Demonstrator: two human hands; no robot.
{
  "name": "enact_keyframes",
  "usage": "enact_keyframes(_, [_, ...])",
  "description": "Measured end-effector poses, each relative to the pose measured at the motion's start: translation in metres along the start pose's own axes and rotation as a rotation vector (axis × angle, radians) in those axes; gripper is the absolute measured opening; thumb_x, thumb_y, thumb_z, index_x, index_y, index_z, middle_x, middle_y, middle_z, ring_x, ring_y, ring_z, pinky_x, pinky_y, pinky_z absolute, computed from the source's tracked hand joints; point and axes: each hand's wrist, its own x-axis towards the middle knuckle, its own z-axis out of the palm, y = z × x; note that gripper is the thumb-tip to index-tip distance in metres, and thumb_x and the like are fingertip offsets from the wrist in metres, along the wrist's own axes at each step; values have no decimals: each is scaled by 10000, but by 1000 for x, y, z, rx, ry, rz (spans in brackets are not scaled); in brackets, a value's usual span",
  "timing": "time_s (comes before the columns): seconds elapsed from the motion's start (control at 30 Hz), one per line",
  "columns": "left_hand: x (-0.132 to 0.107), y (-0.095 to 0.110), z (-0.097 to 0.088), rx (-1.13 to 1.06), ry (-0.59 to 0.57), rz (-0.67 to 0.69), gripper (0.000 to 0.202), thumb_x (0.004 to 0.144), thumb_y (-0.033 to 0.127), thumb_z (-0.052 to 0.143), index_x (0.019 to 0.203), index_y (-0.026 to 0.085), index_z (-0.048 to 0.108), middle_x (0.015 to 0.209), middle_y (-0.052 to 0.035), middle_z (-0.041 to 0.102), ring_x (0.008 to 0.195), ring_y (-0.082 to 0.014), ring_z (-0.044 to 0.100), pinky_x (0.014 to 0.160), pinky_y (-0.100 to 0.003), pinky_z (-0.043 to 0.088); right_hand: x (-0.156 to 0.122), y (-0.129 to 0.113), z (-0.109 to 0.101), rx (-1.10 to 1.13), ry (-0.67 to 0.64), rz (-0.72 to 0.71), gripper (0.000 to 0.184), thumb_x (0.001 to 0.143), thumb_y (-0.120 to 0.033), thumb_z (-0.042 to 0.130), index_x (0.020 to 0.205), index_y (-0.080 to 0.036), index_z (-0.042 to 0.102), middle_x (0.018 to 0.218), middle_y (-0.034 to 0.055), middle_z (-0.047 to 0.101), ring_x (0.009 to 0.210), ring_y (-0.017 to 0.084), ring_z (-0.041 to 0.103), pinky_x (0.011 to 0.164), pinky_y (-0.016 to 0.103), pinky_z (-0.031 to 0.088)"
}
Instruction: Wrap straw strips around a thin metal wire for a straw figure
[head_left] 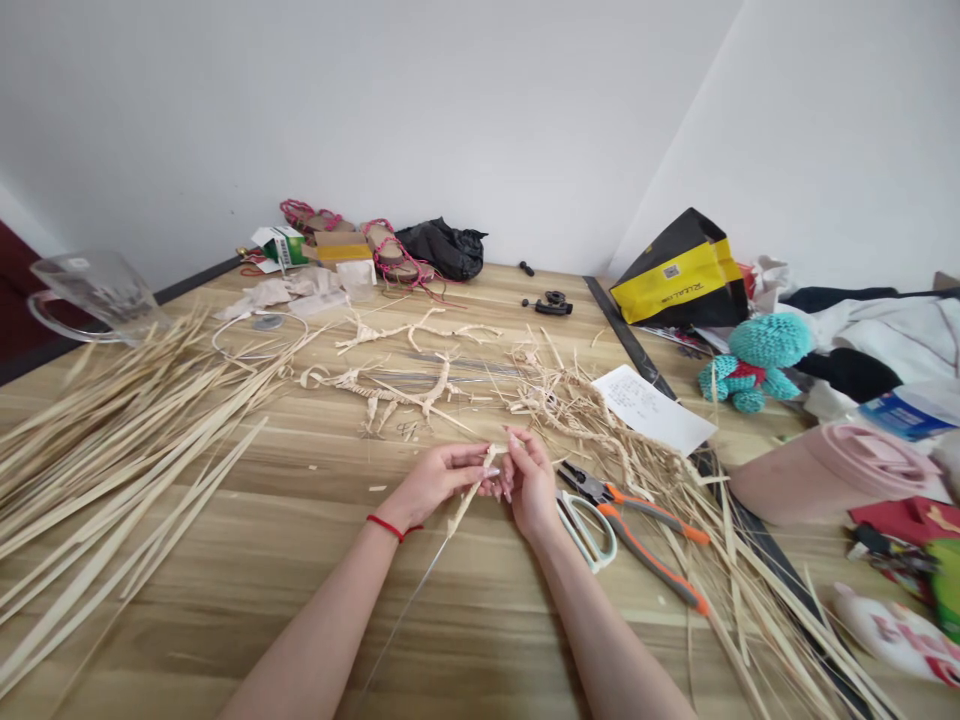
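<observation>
My left hand (pixel 442 480), with a red cord at the wrist, pinches a straw-wrapped wire (pixel 465 505). The wire's bare thin end slants down toward me. Close beside it, my right hand (pixel 531 478) has its fingers pressed together on a pale straw strip at the wrapped tip; the fingers partly hide the strip. Just right of my right hand lie scissors (pixel 606 540) with pale green handles and pliers (pixel 645 507) with orange-and-grey handles. Beyond my hands, woven straw figures (pixel 397 388) rest on the table.
Long straw strips (pixel 150 450) cover the left, near a glass mug (pixel 94 300). More straw (pixel 720 560) spreads at right by a written paper (pixel 652 410). Sandals (pixel 390 250) and a black bag (pixel 442 248) sit at the back. A turquoise figure (pixel 765 345) and pink roll (pixel 825 470) stand right.
</observation>
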Motion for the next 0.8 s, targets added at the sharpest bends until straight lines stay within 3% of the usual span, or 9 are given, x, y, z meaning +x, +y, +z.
enact_keyframes(0.27, [-2,5,4,25,-102,29,282,732,250,667,981,118,676,930,-102,691,802,-184,627,759,-302,470,1,-6,-1,62,-81,149,354,711,-370,678,997,-173,610,329,-131,378,224,41,233,251,159,274])
enact_keyframes(0.4, [-2,4,3,50,-66,42,270,721,256,679,949,112,677,900,-100,693,772,-182,627,743,-305,473,1,-10,-2,35,-136,213,377,733,-399,652,993,-126,643,275,-131,346,196,39,235,275,163,314])
enact_keyframes(0.67, [1,-3,0,2,34,24,310,672,264,728,935,113,666,866,-89,698,720,-178,644,736,-322,481,0,-9,-1,124,-146,270,392,762,-456,608,932,-108,659,305,-93,445,201,51,309,319,188,390])
enact_keyframes(0.8, [2,-4,-1,-6,33,34,296,689,252,716,949,120,667,894,-86,694,751,-174,639,740,-311,478,2,-7,-6,207,-210,320,355,784,-388,605,955,-79,647,292,-100,422,200,48,309,336,183,399])
